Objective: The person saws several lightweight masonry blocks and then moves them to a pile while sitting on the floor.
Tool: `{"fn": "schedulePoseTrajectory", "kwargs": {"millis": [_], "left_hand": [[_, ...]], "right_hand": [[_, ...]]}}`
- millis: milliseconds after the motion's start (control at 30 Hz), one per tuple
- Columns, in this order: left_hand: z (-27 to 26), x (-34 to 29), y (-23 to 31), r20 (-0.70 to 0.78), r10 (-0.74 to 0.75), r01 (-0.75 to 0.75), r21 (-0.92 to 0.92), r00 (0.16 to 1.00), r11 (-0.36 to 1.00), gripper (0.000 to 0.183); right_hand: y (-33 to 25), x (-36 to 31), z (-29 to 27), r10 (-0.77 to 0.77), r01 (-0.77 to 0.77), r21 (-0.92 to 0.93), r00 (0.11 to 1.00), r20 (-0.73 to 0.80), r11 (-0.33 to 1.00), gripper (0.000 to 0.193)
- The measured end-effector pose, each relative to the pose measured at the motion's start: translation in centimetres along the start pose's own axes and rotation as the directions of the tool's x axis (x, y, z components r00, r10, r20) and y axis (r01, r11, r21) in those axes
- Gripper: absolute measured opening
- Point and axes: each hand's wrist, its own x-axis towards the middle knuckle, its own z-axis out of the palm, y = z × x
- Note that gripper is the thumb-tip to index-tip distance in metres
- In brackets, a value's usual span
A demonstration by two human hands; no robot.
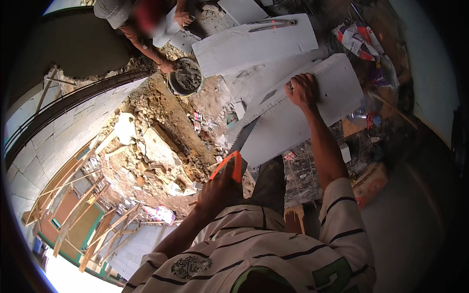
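My left hand (218, 191) is shut on the orange handle of a hand saw (235, 163), whose dark blade runs up along the lower left edge of a large white block (293, 122). My right hand (303, 91) presses down on the top face of that block, fingers curled over its far edge. The block lies tilted, resting near my knee. My striped shirt fills the lower middle of the view.
Another person crouches at the top left, one hand on a round pan of grey mortar (186, 77). A second white slab (254, 44) lies beyond with a metal tool on it. Rubble and broken stone (156, 146) cover the ground at left. Wooden props (83, 215) lean at lower left. Crumpled bags (364, 46) lie at right.
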Motion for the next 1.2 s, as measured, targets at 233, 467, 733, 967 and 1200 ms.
{"fn": "schedulePoseTrajectory", "kwargs": {"millis": [233,467,733,967,1200], "left_hand": [[0.2,3.0,0.9,0.011,0.007,-0.007,0.007,1.000,1.000,0.054],[0.8,3.8,-0.4,-0.079,0.073,-0.075,-0.020,0.994,0.997,0.052],[-1.1,1.0,-0.8,-0.021,0.052,-0.052,0.033,0.998,0.998,0.046],[1.4,4.7,-0.5,-0.068,0.010,-0.010,0.005,0.998,1.000,0.054],[0.2,-1.8,-1.9,-0.079,-0.005,0.007,0.022,0.997,1.000,0.053]], "right_hand": [[-0.4,-0.5,-0.1,-0.052,0.051,-0.033,0.998,-0.036,0.998,0.023],[0.2,-0.1,0.1,-0.063,0.063,-0.024,0.998,0.006,0.998,0.022],[0.1,-0.6,0.4,-0.066,0.068,-0.066,0.997,0.029,0.995,0.019],[0.7,-0.3,-0.4,-0.076,0.074,-0.103,0.997,-0.016,0.992,0.021],[0.2,-0.7,-0.3,-0.075,0.072,-0.058,0.996,-0.044,0.996,0.021]]}}
